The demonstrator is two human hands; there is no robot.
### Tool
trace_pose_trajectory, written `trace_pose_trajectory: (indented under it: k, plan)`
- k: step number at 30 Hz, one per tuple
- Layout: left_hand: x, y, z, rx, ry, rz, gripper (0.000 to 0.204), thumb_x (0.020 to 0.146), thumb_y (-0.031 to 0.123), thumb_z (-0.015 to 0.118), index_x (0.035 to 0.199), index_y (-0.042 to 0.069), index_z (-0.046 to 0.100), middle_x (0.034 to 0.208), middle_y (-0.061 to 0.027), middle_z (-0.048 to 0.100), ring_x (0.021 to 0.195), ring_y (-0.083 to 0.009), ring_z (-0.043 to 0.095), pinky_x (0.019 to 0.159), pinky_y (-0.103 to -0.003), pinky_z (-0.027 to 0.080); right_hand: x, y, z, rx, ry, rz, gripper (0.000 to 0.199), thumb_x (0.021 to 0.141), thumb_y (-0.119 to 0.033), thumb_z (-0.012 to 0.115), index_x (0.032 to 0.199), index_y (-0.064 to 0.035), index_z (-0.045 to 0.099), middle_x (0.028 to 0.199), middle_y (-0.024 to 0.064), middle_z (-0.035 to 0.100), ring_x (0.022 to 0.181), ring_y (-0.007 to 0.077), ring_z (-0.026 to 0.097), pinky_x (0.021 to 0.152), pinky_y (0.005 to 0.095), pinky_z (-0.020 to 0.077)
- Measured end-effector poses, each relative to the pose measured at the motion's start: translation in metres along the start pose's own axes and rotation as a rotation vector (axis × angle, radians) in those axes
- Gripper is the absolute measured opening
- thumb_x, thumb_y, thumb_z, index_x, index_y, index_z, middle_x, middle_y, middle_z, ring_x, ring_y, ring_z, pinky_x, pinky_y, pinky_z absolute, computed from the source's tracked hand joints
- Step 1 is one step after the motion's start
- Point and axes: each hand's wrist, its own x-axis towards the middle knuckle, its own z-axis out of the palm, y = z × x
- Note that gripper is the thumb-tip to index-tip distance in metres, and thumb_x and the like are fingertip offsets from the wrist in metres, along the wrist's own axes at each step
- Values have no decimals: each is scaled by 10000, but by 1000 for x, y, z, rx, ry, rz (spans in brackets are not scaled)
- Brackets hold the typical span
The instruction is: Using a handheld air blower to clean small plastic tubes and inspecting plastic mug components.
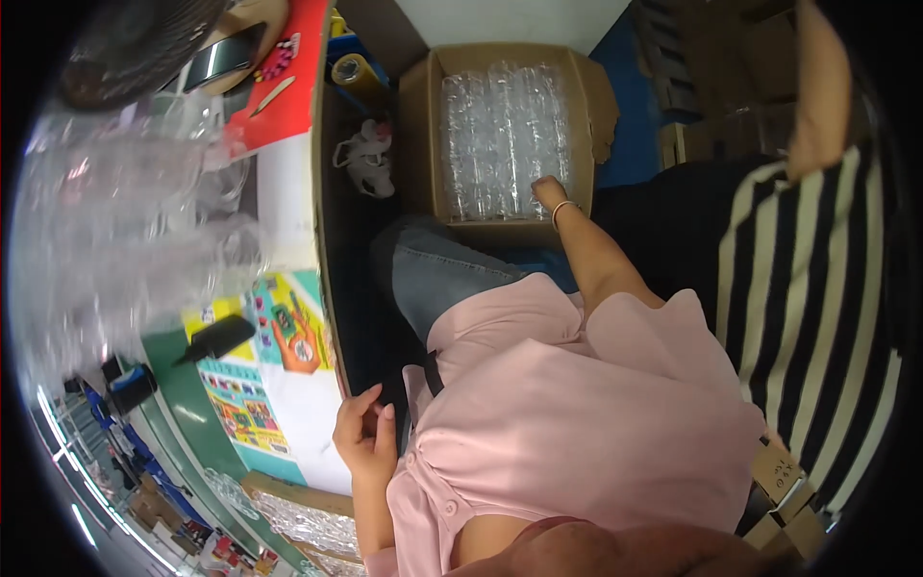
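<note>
Over the near right corner of a cardboard box [580, 135], my right hand [549, 193] is closed, with a bracelet at its wrist. Rows of clear plastic pieces [505, 144], shiny and tightly packed, fill the box beneath it. My fingers reach down among them, and what they pinch is hidden. My left hand [367, 430] is raised beside the table's edge, its fingers loosely bent and apart, with nothing seen in it. Near it lies a printed colour sheet [252, 370] on the table.
Blurred clear plastic [144, 231] crowds the far left table. A phone [226, 58] and red sheet [288, 87] lie beyond. A tape roll [354, 72] and white plastic bag [365, 159] sit beside the box. A person in a striped garment [798, 308] is close on my right.
</note>
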Motion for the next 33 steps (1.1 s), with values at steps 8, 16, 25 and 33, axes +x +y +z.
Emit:
trace_pose_trajectory:
  k: [8, 16, 25, 33]
  plan:
    - [119, -21, 83, -569, -346, -472, 359, 781, -24, 626, 1128, 13, 543, 708, 39, 433, 587, -22, 368, 565, -137, 302, 14, 39, 59, 94, -89, 396, 182, 728, -142, 526, 740, -3, 642, 772, 174, 635, 720, 341, 599, 697, 384, 478]
    - [163, -44, 121, -795, -369, -708, 371, 864, 122, 565, 1208, 19, 472, 892, -77, 576, 644, -97, 514, 615, -199, 422, 38, 10, 80, 261, -41, 768, 868, 654, -417, 730, 1208, 149, 375, 1193, 310, 476, 1094, 378, 508, 920, 375, 412]
    - [205, -44, 142, -804, -325, -683, 412, 861, 143, 582, 1230, 18, 448, 1042, -102, 579, 888, -166, 569, 838, -298, 447, 47, -39, 66, 425, -53, 859, 920, 624, -348, 787, 1231, 117, 276, 1152, 282, 483, 1072, 342, 510, 910, 346, 415]
    - [275, -44, 232, -642, -487, -619, 718, 853, 180, 599, 1408, 98, 151, 1414, -140, 225, 1226, -278, 382, 940, -401, 413, 34, -151, -45, 1231, -92, 675, 817, 746, -320, 714, 1282, 57, 226, 1174, 185, 474, 1075, 254, 489, 910, 366, 407]
